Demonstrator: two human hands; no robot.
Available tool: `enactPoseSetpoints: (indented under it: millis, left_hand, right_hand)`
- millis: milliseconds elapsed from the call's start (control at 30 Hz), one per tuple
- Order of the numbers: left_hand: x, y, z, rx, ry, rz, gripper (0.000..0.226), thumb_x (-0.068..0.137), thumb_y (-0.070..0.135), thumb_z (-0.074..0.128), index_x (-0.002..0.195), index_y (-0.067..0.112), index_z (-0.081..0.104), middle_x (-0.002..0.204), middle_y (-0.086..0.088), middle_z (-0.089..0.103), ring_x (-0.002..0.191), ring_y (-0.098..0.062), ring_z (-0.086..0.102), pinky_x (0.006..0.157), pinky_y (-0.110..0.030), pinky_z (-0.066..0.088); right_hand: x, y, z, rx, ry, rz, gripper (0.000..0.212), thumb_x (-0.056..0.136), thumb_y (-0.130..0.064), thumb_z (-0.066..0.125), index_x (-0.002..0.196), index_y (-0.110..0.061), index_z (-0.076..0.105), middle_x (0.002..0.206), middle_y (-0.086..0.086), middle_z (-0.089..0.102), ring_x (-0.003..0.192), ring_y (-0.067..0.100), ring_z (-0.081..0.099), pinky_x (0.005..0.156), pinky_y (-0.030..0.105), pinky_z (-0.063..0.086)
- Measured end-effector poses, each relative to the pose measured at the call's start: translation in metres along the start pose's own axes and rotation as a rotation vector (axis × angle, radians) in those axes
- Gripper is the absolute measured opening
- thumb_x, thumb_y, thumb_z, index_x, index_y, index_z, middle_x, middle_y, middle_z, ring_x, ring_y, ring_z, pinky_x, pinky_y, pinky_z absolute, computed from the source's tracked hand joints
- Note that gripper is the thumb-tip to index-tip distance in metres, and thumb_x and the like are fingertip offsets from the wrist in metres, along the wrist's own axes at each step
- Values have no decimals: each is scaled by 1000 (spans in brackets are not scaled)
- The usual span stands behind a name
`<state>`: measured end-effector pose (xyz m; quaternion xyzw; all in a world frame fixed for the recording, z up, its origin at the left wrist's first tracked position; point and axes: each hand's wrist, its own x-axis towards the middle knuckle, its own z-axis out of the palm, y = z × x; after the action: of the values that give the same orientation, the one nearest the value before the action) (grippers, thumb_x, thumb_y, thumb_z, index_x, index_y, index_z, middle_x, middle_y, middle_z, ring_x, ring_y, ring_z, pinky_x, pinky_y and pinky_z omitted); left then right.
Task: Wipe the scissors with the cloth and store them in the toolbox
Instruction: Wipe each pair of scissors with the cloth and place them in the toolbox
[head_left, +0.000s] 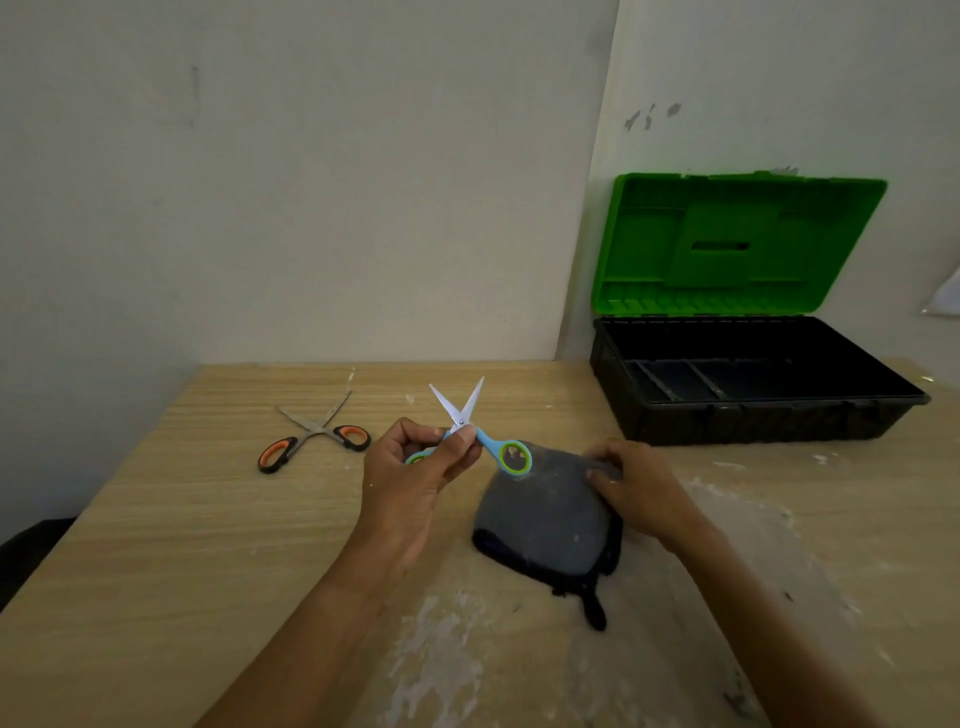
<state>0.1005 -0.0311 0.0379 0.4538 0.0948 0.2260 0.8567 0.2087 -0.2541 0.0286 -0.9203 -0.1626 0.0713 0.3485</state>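
Centre frame: left hand pinches the blue scissors at the pivot, blades splayed, off the table; right hand grips the cloth with curled fingers, just beside. Risk: open edges could nick fingers or snag cloth, and the pivot pinch may slip. Orange scissors lie left, toolbox open right; no writing readable.

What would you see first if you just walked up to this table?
Probably the toolbox at the back right, its bright green lid standing open. Next, the blue scissors, blades spread, held up by the left hand mid-table, while the right hand grips a dark cloth beside them. Another pair, the orange scissors, lies open on the left.
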Motion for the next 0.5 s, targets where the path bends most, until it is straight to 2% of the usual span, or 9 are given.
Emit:
enactPoseSetpoints:
  millis: [67,100,133,200,233,267,333,433,500]
  left_hand:
    - [-2,-3,2,23,-1,-9,27,64,8,84,57,19,61,73,-4,71,75,-22,77,75,-28,62]
    - [-2,-5,4,37,-3,-9,27,64,8,85,57,19,61,74,-4,71,75,-23,77,75,-28,61]
    - [-2,-7,5,48,-15,-5,27,65,9,85,58,19,61,74,-5,71,76,-23,77,76,-28,61]
    - [-2,-11,8,61,-45,1,28,65,12,88,60,19,61,77,-7,71,79,-25,76,78,-30,61]
    - [-2,-10,10,84,-53,4,29,65,15,90,62,19,62,78,-8,72,80,-26,76,78,-31,61]
    - [-3,-10,12,118,-56,12,29,66,19,92,63,20,63,79,-8,73,81,-26,76,78,-31,60]
    - [-5,-9,17,176,-59,25,24,70,26,91,68,21,68,83,-8,74,82,-24,75,76,-30,60]
    - [-7,-7,19,266,-56,4,5,85,26,79,89,24,80,95,0,78,87,-17,73,72,-26,59]
    - [-8,-8,18,353,-85,-10,14,93,21,71,100,27,82,103,4,80,91,-10,73,72,-22,58]
  right_hand:
    - [-7,-15,-1,-166,210,-168,14,90,-25,67,104,-21,67,103,-10,61,100,8,58,82,19,41]
    - [-12,-26,-3,-130,329,-257,15,90,-30,67,103,-23,68,100,-13,61,95,5,58,82,18,41]
    - [-17,-38,-5,-12,365,-304,13,89,-34,67,99,-26,70,93,-18,64,86,1,61,78,14,44]
    - [-28,-61,-5,285,157,-312,18,89,-42,66,93,-27,74,81,-17,71,72,0,66,65,12,47]
    - [-32,-69,-1,365,32,-298,19,89,-42,66,96,-27,76,81,-15,73,72,1,68,63,13,49]
    - [-35,-72,3,393,-19,-299,18,89,-38,68,98,-25,76,83,-12,74,75,2,69,64,15,51]
    - [-35,-73,5,453,25,-303,14,87,-29,72,97,-22,77,82,-7,75,74,4,70,62,14,51]
    - [-32,-67,0,575,134,-278,12,84,-28,75,95,-23,76,76,-5,74,64,4,67,56,14,49]
    - [-30,-63,-1,609,172,-273,13,83,-28,75,95,-23,76,76,-4,74,66,6,68,58,15,50]
